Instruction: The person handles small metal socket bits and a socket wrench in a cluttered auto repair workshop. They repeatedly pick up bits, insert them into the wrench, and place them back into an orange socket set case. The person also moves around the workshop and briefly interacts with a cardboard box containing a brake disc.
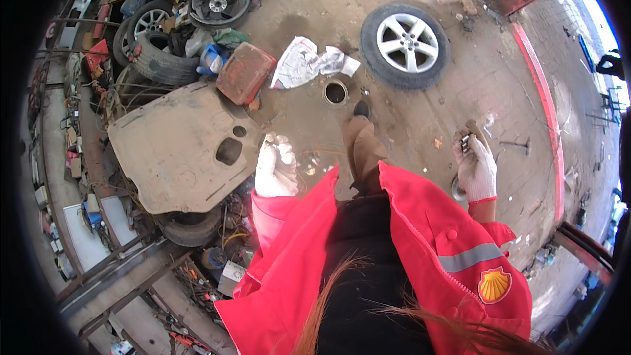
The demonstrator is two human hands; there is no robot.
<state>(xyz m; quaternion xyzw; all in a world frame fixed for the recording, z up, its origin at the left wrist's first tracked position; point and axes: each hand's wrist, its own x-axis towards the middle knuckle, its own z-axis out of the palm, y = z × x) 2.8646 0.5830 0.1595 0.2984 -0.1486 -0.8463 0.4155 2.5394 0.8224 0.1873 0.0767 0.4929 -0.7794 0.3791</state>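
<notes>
My left hand (277, 167), in a whitish work glove, is raised with its fingers curled in beside a large tan panel. Whatever it may hold is hidden. On the other side, my right hand (478, 165) wears a similar glove with dirty, dark fingertips. Several small shiny metal pieces (466, 142), perhaps wheel nuts or bolts, are gripped in its fingers. A round metal rim (457, 189) shows partly from behind that glove. On the floor ahead lies a wheel (409, 46) with a silver five-spoke rim. Left of it stands an open round tin (335, 93) with something dark inside.
The tan panel (177, 148) with two holes lies at left, by a dirty red case (246, 73) and crumpled newspaper (307, 64). Tires and rims (219, 1) are heaped behind. A bar-shaped tool (516, 145) lies right of my right hand, before a red floor strip (540, 98).
</notes>
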